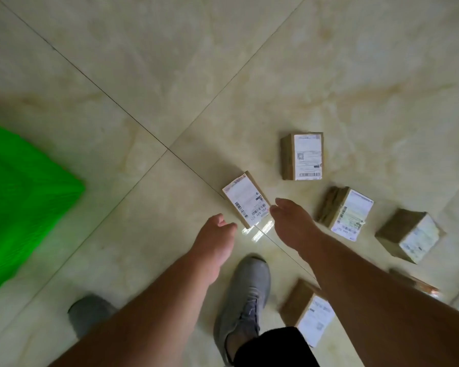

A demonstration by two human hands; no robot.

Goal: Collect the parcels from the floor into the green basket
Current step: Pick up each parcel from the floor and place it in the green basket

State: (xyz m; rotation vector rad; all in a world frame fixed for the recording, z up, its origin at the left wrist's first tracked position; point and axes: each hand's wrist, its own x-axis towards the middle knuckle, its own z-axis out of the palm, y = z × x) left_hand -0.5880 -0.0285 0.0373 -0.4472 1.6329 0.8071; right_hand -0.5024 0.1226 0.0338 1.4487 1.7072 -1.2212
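Our left hand [214, 235] hangs empty with the grip loosely curled, fingers bent inward and holding nothing; our right hand [289, 221] is also empty, grip wide, fingers extended and thumb apart. Between the two hands, just ahead of the fingertips, lies the nearest parcel [245, 200], a small brown box with a white shipping label facing up, set at an angle on the floor [170, 75]; the right fingertips are at its near corner, whether touching we cannot tell from this view. Beyond that, further out from the right grip, a second parcel [302, 156] sits with its label up. To the right of the right grip is a third parcel [343, 211], and farther right again a fourth parcel [410, 235] tipped on an edge, both labelled. Back toward us, under the right forearm, a fifth parcel [306, 312] lies blurred beside our right shoe [243, 300]; more parcel shapes at the far right edge are too blurred to tell. Our left shoe [89, 312] shows below the left forearm, both shoes grey. A black trouser leg [274, 348] is at the bottom edge. Well off to the left of the left grip, at the frame's edge, sits the green basket [19, 202], blurred, its contents not readable. The floor is pale glossy tile with dark grout lines crossing near the closest parcel.
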